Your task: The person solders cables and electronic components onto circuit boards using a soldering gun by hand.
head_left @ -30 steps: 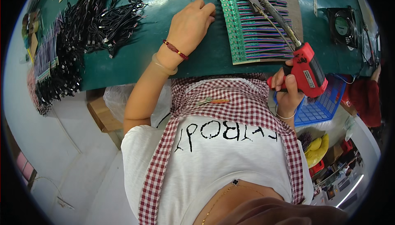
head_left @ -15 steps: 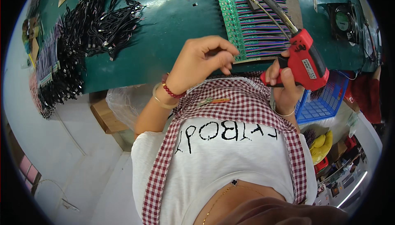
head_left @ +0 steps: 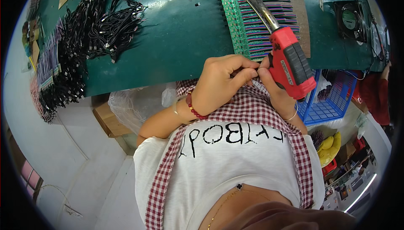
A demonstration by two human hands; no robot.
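- The left hand (head_left: 221,78) is bringing its fingertips close to the right hand's (head_left: 278,97).
- The right hand is gripping a soldering gun (head_left: 290,61), its barrel overlapping wired boards (head_left: 235,23).
- Cables (head_left: 113,28) are lying heaped on the table (head_left: 176,40), left.
- A basket (head_left: 326,114) is sitting below the table's edge.

The left grip (head_left: 223,78), pinched, and the right grip (head_left: 277,92), curled, sit just beside each other.

Electronics workshop, green workbench (head_left: 176,36), circuit boards (head_left: 236,26), piled black cables (head_left: 107,30), red soldering gun (head_left: 290,61)
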